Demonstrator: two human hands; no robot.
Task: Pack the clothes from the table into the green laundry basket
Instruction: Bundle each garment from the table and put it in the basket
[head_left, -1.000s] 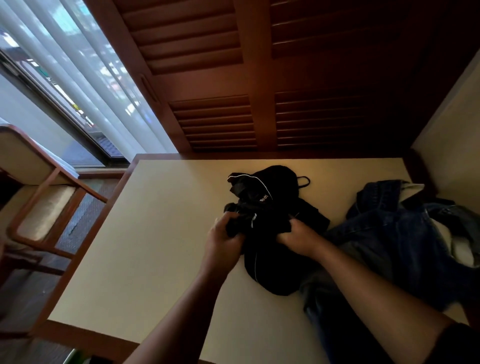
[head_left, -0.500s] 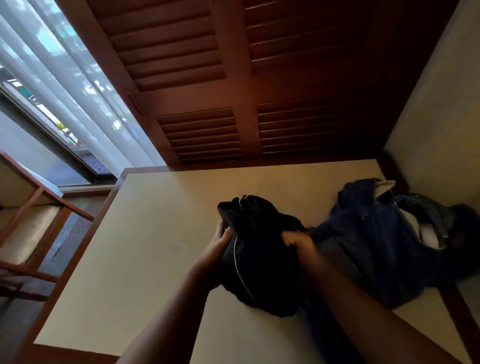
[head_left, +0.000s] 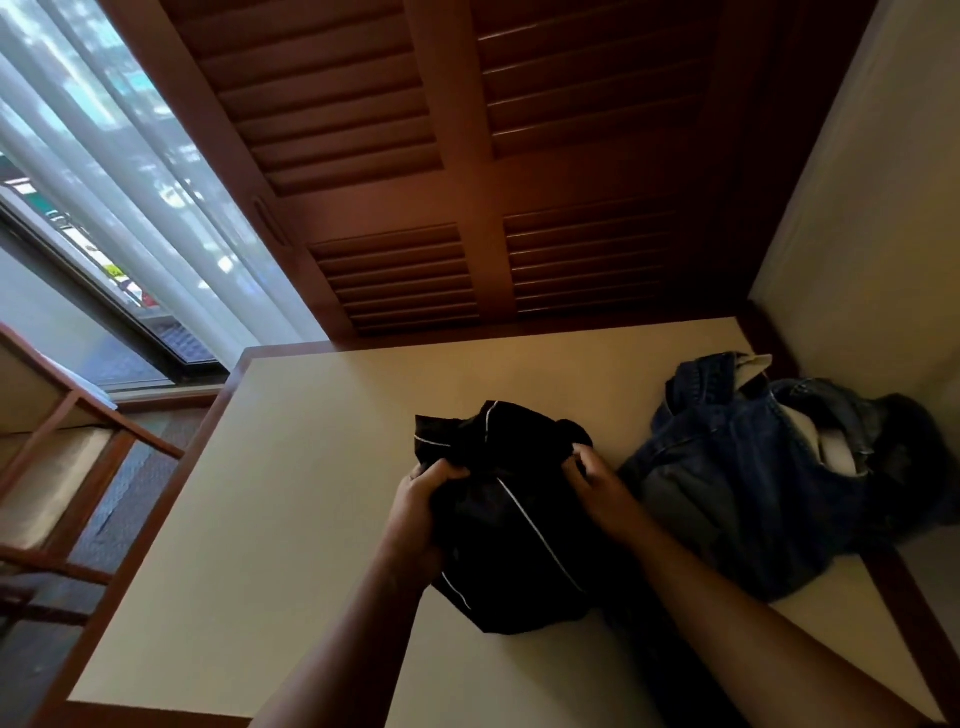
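Observation:
A black garment with thin white piping (head_left: 511, 525) is bunched up and lifted off the cream table (head_left: 249, 519). My left hand (head_left: 421, 514) grips its left side, fingers curled into the cloth. My right hand (head_left: 597, 486) grips its right side near the top. A heap of blue denim clothes (head_left: 748, 478) with a pale lining lies on the table's right part, just right of my right forearm. The green laundry basket is not in view.
A wooden chair with a pale seat (head_left: 57, 467) stands left of the table. Dark louvred wooden doors (head_left: 415, 208) rise behind the table, a curtained window (head_left: 93, 182) is at the left, and a pale wall (head_left: 857, 234) closes the right side.
Both hands have gathered the black garment into a tighter bundle and raised it from the table toward me. The view has tilted, so the table sits lower in frame.

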